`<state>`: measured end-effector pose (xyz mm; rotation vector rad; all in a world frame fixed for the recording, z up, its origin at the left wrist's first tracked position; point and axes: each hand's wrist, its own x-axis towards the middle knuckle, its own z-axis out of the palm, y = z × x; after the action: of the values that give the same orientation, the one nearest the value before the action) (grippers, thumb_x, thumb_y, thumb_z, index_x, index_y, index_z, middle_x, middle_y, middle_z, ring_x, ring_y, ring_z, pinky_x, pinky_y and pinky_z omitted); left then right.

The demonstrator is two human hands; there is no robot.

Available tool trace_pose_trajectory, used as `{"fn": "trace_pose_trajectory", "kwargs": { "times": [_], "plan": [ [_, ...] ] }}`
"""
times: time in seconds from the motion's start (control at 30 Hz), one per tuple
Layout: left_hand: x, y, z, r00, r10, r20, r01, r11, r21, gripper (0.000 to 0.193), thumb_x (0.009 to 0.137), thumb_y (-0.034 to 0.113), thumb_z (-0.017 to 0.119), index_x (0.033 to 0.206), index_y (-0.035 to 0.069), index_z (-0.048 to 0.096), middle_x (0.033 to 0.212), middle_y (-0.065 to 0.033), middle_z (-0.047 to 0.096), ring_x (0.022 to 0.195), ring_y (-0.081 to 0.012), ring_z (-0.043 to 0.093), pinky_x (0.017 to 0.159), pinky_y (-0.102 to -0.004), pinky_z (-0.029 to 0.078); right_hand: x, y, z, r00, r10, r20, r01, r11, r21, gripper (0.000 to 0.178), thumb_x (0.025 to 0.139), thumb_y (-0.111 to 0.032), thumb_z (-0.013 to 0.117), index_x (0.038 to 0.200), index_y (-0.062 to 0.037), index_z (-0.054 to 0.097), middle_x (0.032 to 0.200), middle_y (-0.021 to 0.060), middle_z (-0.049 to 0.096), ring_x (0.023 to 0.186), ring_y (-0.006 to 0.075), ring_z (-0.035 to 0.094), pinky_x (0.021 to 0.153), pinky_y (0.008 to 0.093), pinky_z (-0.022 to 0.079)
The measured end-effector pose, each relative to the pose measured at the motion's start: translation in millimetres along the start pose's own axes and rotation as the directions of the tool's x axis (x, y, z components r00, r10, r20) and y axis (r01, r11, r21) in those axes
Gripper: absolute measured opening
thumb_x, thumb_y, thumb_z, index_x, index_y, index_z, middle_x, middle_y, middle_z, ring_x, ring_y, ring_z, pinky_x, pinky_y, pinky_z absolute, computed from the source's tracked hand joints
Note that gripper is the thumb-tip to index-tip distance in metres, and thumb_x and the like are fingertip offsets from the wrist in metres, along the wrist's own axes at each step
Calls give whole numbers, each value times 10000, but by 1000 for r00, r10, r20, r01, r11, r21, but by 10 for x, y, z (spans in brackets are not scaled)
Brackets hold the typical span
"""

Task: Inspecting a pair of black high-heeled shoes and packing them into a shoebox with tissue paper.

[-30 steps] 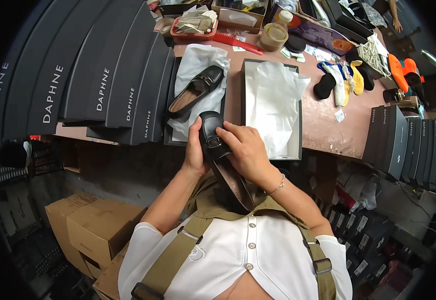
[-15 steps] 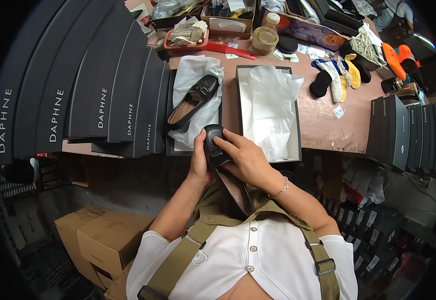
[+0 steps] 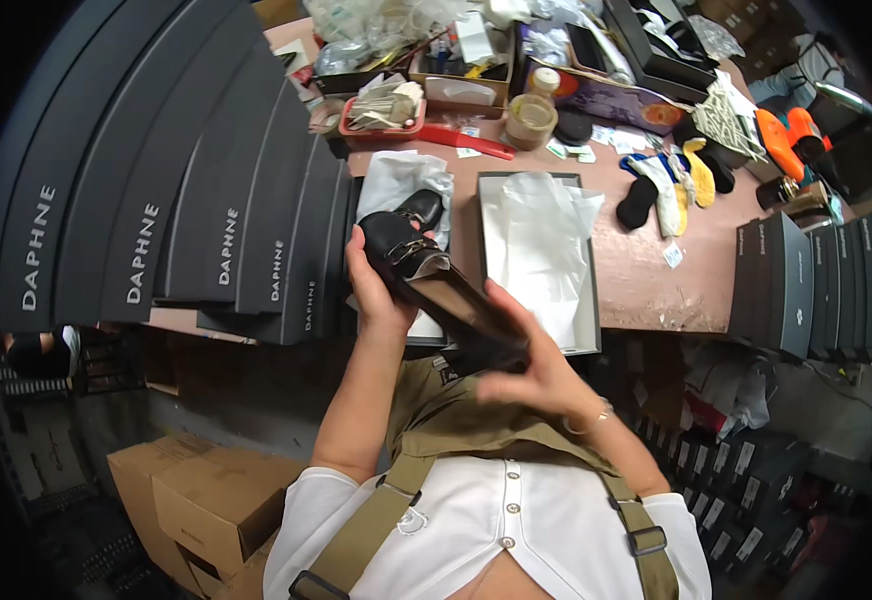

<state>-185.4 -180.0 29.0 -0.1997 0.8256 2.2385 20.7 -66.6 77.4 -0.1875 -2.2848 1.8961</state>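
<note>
A black loafer (image 3: pixel 394 242) with a metal buckle is held in front of me, tilted, its toe up to the left and its heel down to the right. Around the toe end wraps my left hand (image 3: pixel 381 300). My right hand (image 3: pixel 548 375), slightly blurred, grips the heel end between fingers and thumb. Behind the held shoe lies a matching loafer (image 3: pixel 424 207), partly hidden, on white tissue paper (image 3: pixel 396 172) in a box. To its right, an open shoebox (image 3: pixel 596 320) contains crumpled tissue paper (image 3: pixel 539 250).
Tall stacks of dark shoeboxes (image 3: pixel 196 220) rise on the left, with more boxes (image 3: pixel 771 270) at the right. Along the table's back are a red comb (image 3: pixel 466 140), a jar (image 3: pixel 531 120) and colourful socks (image 3: pixel 671 195). Brown cartons (image 3: pixel 221 500) stand low at left.
The loafer has risen and swung its toe to the left, partly covering the other shoe. My right hand has shifted from the buckle area to the heel. The view has tilted slightly.
</note>
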Motion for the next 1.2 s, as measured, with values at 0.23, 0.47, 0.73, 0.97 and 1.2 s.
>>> {"fn": "trace_pose_trajectory", "kwargs": {
  "times": [0.23, 0.47, 0.73, 0.97, 1.2],
  "plan": [
    [-270, -87, 3, 989, -124, -82, 140, 963, 230, 542, 893, 552, 564, 1258, 153, 526, 1199, -93, 552, 1156, -236, 510, 992, -457, 396, -98, 445, -314, 939, 343, -21, -159, 487, 859, 567, 952, -458, 504, 1322, -31, 453, 1177, 103, 604, 1026, 195, 634, 849, 365, 540],
    [-238, -114, -109, 991, -137, -7, 137, 977, 164, 401, 910, 412, 562, 1178, 114, 571, 1118, -75, 604, 1065, -215, 569, 922, -407, 455, -185, 615, -214, 913, 408, -11, -152, 366, 918, 600, 954, -523, 460, 1341, -65, 436, 1246, 91, 572, 1127, 212, 584, 951, 427, 479],
    [-184, -88, -209, 999, -37, -4, 37, 983, 181, 421, 904, 326, 575, 1220, 48, 563, 1187, -112, 604, 1107, -253, 570, 973, -414, 441, -155, 456, -233, 930, 360, -70, -123, 485, 866, 541, 968, -463, 446, 1299, -35, 476, 1176, 81, 597, 1057, 165, 594, 897, 346, 485],
    [-525, 302, 705, 679, -544, 493, -662, -162, 732, 1132, 641, 325, 868, 1489, -11, 197, 1476, -212, 344, 1365, -291, 360, 1123, -354, 249, -62, 465, -367, 955, 259, 147, -293, 736, 610, 491, 969, -379, 472, 1272, 7, 482, 1146, 82, 593, 1051, 123, 551, 919, 282, 443],
    [-501, -241, 355, 617, -703, 353, -82, 389, 918, 1110, 740, 166, 772, 1526, 63, -6, 1343, -127, 433, 1261, -225, 420, 1081, -336, 304, 177, 298, -712, 921, 61, -385, -223, 894, -390, 404, 900, -427, 603, 905, -24, 603, 800, 186, 642, 732, 353, 636, 673, 439, 499]
  ]
}}
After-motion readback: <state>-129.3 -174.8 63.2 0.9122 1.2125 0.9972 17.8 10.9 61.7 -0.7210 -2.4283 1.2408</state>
